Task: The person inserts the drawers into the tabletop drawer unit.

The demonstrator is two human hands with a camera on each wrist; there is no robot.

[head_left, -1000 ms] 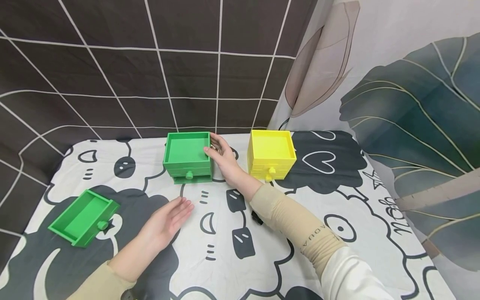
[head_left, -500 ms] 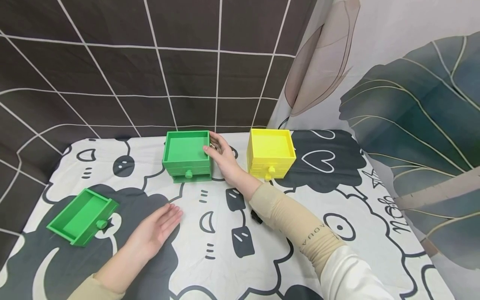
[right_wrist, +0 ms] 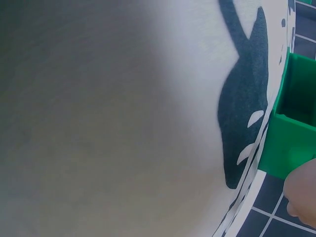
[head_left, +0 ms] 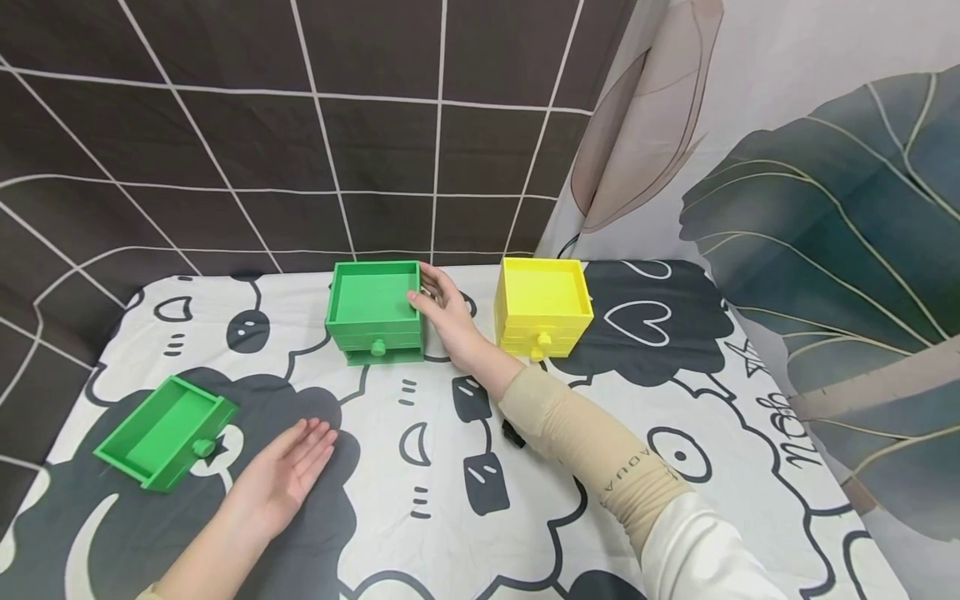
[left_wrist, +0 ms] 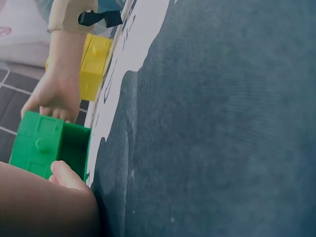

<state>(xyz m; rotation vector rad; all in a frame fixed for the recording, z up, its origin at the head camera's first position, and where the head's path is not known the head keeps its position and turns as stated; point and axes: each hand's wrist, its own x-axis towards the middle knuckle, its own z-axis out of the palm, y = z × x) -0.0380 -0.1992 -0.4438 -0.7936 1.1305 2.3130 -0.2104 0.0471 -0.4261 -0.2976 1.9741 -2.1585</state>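
Note:
At the back stands a small green drawer cabinet (head_left: 348, 335) with a shallow tray top and a round knob; its lowest slot gapes open in the left wrist view. My right hand (head_left: 453, 321) holds the cabinet's right side, the thumb over the top rim and the other fingers along the outer wall, partly hidden. To the left lies a loose green drawer (head_left: 165, 429), upright and with nothing visible inside, its knob turned toward the right. Beside this drawer, palm up with straight fingers, my left hand (head_left: 277, 483) is held over the dark part of the cloth, touching neither green piece.
Right of the green cabinet stands a similar yellow cabinet (head_left: 543, 292) with knobs. A black-and-white cartoon cloth (head_left: 420, 550) covers the table. Behind is a dark gridded curtain (head_left: 375, 150); a leaf-patterned curtain (head_left: 825, 208) hangs at the right. A small black item (head_left: 513, 434) lies near the right sleeve.
My left hand has drawn back from near the cabinet, down and to the left, toward the loose drawer. The right hand and both cabinets have stayed in place.

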